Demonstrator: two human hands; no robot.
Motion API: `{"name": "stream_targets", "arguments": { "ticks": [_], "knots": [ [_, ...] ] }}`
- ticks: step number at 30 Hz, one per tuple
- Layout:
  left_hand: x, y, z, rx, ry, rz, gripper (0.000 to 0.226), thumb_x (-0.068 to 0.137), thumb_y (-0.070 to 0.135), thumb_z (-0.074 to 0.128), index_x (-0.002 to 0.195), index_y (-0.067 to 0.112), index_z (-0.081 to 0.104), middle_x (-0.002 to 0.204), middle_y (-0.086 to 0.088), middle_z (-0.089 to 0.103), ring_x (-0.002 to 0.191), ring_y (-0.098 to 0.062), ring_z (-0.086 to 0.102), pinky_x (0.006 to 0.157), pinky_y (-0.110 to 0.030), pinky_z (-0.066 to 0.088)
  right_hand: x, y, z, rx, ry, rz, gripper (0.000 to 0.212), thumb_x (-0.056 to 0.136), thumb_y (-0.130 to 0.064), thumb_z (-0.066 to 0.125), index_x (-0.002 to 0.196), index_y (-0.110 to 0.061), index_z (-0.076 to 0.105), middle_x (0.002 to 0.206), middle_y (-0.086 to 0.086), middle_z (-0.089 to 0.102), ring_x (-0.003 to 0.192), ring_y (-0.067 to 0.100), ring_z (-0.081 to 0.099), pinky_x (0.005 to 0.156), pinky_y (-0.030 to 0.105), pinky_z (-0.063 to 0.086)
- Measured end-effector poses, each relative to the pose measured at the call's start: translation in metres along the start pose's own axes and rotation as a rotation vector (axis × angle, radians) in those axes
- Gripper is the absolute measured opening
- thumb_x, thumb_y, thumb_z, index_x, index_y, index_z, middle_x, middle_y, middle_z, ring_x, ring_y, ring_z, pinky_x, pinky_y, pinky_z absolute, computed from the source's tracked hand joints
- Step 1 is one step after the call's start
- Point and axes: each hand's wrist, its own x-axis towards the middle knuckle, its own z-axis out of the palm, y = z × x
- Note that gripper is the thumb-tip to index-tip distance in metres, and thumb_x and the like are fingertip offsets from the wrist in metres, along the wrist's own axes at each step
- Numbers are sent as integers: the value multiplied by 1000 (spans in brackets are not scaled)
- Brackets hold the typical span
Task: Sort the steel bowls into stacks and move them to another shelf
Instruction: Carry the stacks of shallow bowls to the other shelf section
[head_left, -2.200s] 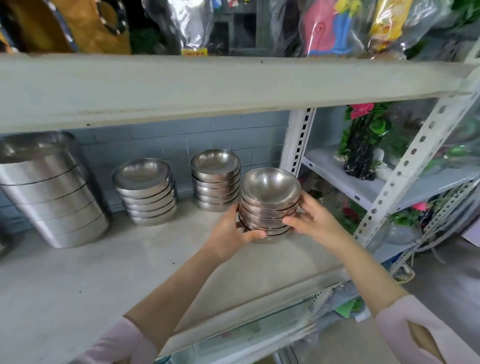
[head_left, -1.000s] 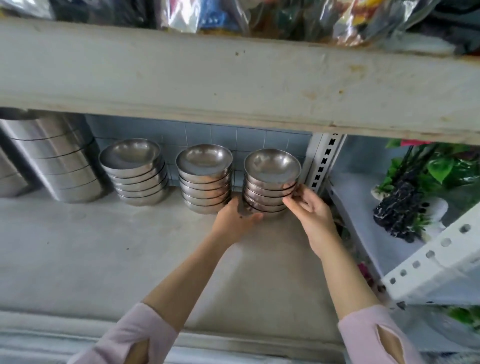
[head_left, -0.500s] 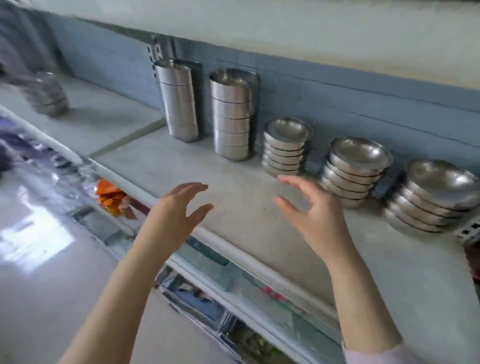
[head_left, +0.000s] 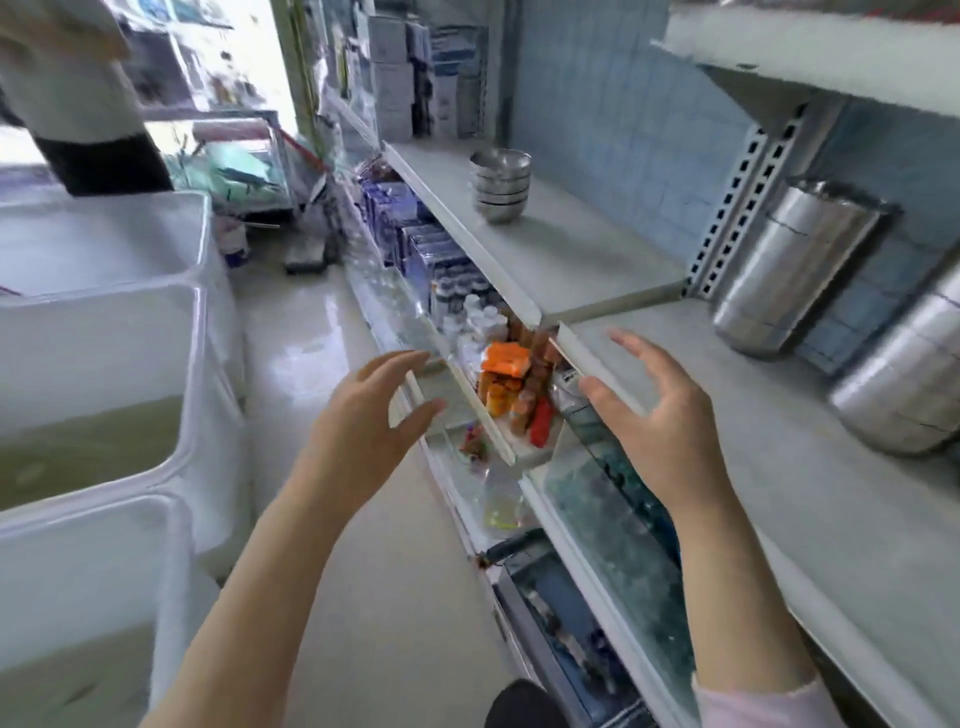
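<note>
Both hands, left hand (head_left: 363, 421) and right hand (head_left: 660, 421), now hover empty with fingers spread (no longer gripping bowls); the view has swung left, where one stack of steel bowls (head_left: 500, 184) stands far along the shelf (head_left: 571, 249).

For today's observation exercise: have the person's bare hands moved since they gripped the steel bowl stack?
Yes. Both the left hand and right hand are off the stack, open and empty at the shelf's front edge.
</note>
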Motion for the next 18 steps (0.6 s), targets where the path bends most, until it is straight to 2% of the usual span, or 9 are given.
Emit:
{"name": "stream_targets", "arguments": {
  "ticks": [4, 7, 9, 11, 12, 15, 18],
  "knots": [
    [41, -29, -8, 12, 18, -18, 51, 88, 30, 69, 136, 23, 54, 138, 6, 54, 125, -14, 51, 99, -14, 28, 48, 1, 39, -17, -32, -19, 52, 89, -29, 70, 137, -24, 53, 131, -22, 47, 123, -9, 39, 98, -2, 24],
    [85, -51, -2, -5, 2, -25, 52, 89, 32, 68, 138, 26, 51, 139, 8, 52, 126, -11, 49, 97, -10, 26, 89, 12, 69, -19, -32, -18, 53, 90, -30, 69, 139, -23, 52, 133, -22, 45, 125, -10, 37, 97, -6, 22],
    [122, -66, 6, -13, -8, -24, 53, 89, 33, 68, 138, 29, 50, 138, 11, 52, 126, -8, 48, 95, -1, 23, 122, 23, 88, -6, -43, -1, 54, 90, -31, 68, 140, -24, 50, 134, -23, 44, 125, -12, 34, 96, -7, 22],
    [162, -77, 14, -20, -18, -21, 53, 89, 34, 67, 139, 30, 49, 136, 15, 51, 123, -3, 47, 89, 8, 20, 159, 36, 104, 13, -55, 14, 55, 90, -33, 68, 141, -27, 49, 135, -24, 43, 126, -11, 34, 99, 0, 24],
    [183, -81, 19, -26, -24, -26, 54, 89, 34, 67, 139, 31, 49, 136, 14, 50, 122, -1, 46, 89, 6, 21, 180, 42, 110, 22, -53, 22, 55, 90, -33, 67, 141, -27, 49, 135, -24, 44, 126, -10, 35, 100, 4, 26],
    [242, -92, 33, -55, -66, -43, 55, 89, 38, 65, 141, 33, 45, 142, 12, 49, 127, -7, 47, 95, -10, 27, 241, 57, 126, 39, -8, 66, 54, 91, -32, 66, 142, -27, 49, 138, -21, 45, 125, -4, 39, 103, 14, 29],
    [292, -103, 41, -85, -78, -48, 57, 89, 38, 64, 141, 36, 43, 144, 10, 47, 128, -9, 46, 95, -15, 30, 296, 70, 147, 91, -8, 81, 55, 92, -31, 65, 144, -26, 46, 143, -16, 49, 130, -2, 42, 111, 24, 33]
  ]
}}
